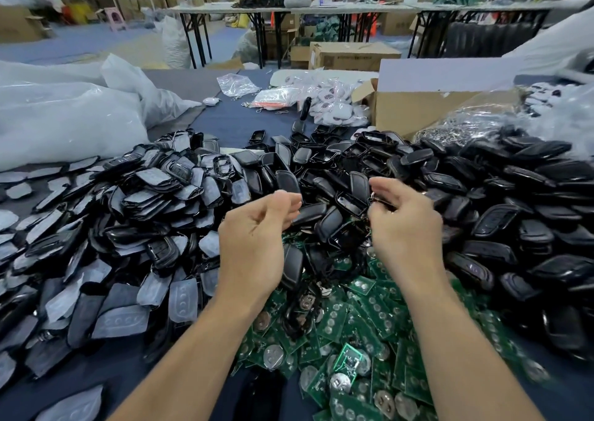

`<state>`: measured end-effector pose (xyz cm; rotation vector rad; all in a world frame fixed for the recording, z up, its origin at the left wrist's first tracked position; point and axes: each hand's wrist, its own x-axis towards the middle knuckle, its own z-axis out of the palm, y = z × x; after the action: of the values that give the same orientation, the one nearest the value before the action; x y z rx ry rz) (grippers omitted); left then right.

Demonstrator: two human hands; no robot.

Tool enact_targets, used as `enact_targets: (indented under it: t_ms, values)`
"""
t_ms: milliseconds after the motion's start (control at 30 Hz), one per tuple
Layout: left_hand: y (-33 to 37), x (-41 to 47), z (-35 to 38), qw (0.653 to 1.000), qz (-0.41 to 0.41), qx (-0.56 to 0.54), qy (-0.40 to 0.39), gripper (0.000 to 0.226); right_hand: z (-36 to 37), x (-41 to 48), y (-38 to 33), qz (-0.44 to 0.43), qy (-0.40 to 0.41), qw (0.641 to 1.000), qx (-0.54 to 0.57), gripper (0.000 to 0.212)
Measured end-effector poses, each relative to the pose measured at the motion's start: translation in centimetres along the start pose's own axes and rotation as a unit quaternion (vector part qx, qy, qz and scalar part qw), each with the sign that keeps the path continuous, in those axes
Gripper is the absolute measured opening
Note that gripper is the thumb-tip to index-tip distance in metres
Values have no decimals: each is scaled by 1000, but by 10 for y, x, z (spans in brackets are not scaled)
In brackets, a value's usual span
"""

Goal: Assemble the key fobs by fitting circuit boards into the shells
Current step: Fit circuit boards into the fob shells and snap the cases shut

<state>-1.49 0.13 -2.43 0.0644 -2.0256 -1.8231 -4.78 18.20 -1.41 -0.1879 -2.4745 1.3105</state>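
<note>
Room: a warehouse workshop; folding tables and stacked cartons at 12 o'clock, all blurred.
Table (pixel 231 121): dark cloth, bare only in a strip toward 12 o'clock. Loose heaps cover the rest.
Shells (pixel 482 195): black, piled from 12 round to 3 o'clock, tangled and overlapping. Some lie open side up, some face down.
Boards (pixel 353 317): green, with round coin-cell holders, heaped at 6 o'clock between the forearms. None is in a hand.
Pads (pixel 128 227): grey rubber button pads mixed with dark frames, filling 8 to 10 o'clock.
Left hand (pixel 257 237): hovers over the middle of the heaps, fingers loosely curled, nothing visible in it. The fingertips are blurred.
Right hand (pixel 405 224): at 3 o'clock of the left hand, fingers bent in over something small and dark with a metal glint. It is just beside an open shell (pixel 352 202), but I cannot tell if it grips that shell.
Risk, tangle: a shell pulled from the pile may drag its neighbours and spill them onto the boards, because the pieces interlock.
Risk, mix-up: the heaps touch near the centre, so a wrong half or a pad could be picked by feel.
Risk, boards: the boards lie stacked on each other. Digging through them could bend cell clips or scratch contacts.
Risk, fit: a board pressed in turned round or tilted probably won't seat and may crack a shell tab.
</note>
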Motion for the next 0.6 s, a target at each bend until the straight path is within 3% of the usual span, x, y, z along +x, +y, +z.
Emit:
enact_targets:
  t_ms: [100, 200, 300, 367, 500, 600]
  values:
    - [2, -2, -2, 992, 30, 117, -31, 32, 8, 1, 6, -16, -116, 976, -184, 54]
    - [3, -3, 2, 961, 80, 224, -143, 48, 12, 0, 3, -75, -99, 968, -216, 37]
    - [2, -7, 11, 893, 132, 344, -260, 72, 8, -3, 1, -67, -130, 982, -121, 19]
    - [-2, -7, 14, 859, 147, 398, -287, 87, 6, -2, 2, -59, -154, 985, -54, 19]
    - [-8, -2, 15, 847, 145, 443, -256, 95, 7, -1, -1, 14, -83, 986, 147, 30]
    - [-11, 1, 15, 844, 134, 460, -243, 80, 2, 1, 1, 68, 18, 962, 262, 35]
